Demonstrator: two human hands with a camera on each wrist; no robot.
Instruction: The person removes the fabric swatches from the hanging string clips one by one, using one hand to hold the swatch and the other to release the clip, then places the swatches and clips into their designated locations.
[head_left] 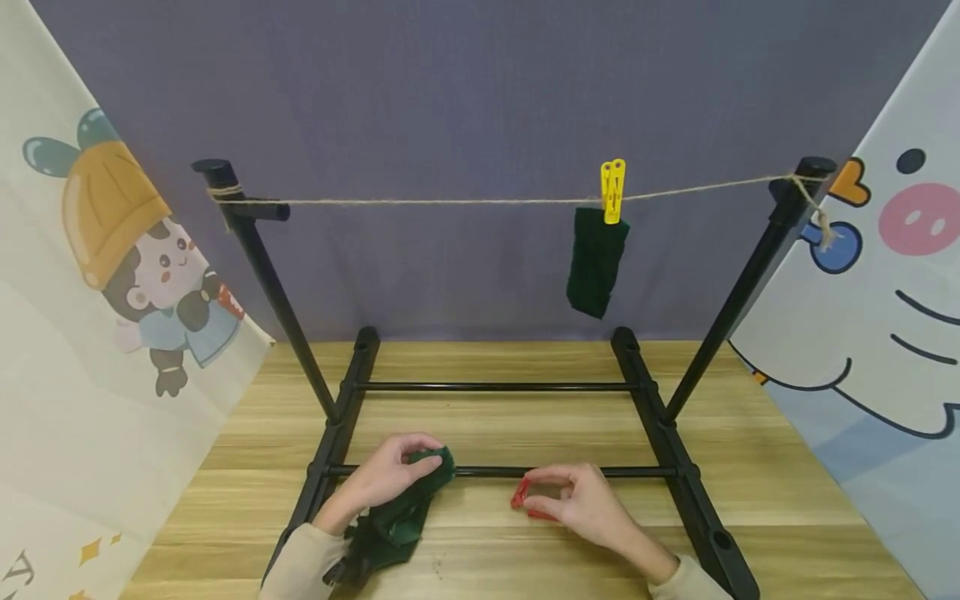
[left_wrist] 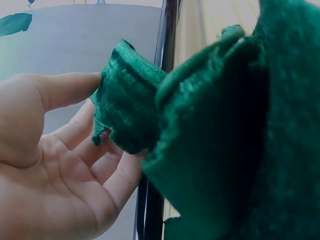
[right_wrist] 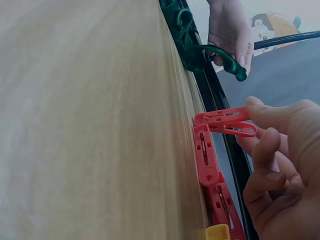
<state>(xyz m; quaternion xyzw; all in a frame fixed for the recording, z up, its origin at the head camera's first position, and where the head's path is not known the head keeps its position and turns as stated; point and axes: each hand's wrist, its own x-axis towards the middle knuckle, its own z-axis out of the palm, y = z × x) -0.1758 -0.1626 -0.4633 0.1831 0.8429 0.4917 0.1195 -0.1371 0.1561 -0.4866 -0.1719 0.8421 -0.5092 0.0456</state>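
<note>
My left hand [head_left: 392, 473] pinches a dark green velvety cloth [head_left: 402, 521] by its upper edge, between thumb and fingers. The rest of that cloth hangs down to the table in folds, and the left wrist view shows it close up. To the right, my right hand [head_left: 588, 504] pinches the end of a red clothespin [right_wrist: 222, 117] between thumb and fingertips, just above the table. Beside it lie more red clothespins [right_wrist: 206, 156] and a yellow clothespin [right_wrist: 218, 233]. Another green cloth [head_left: 597, 265] hangs from the string, held by a yellow clothespin [head_left: 612, 192].
A string [head_left: 420, 202] runs between two black posts [head_left: 281, 296] of a floor-standing black frame. Its crossbar [head_left: 487, 472] passes low behind both hands. The frame stands on a wood-grain table [head_left: 810, 533]. Behind is a grey-purple backdrop [head_left: 420, 100], with printed cartoon panels at both sides.
</note>
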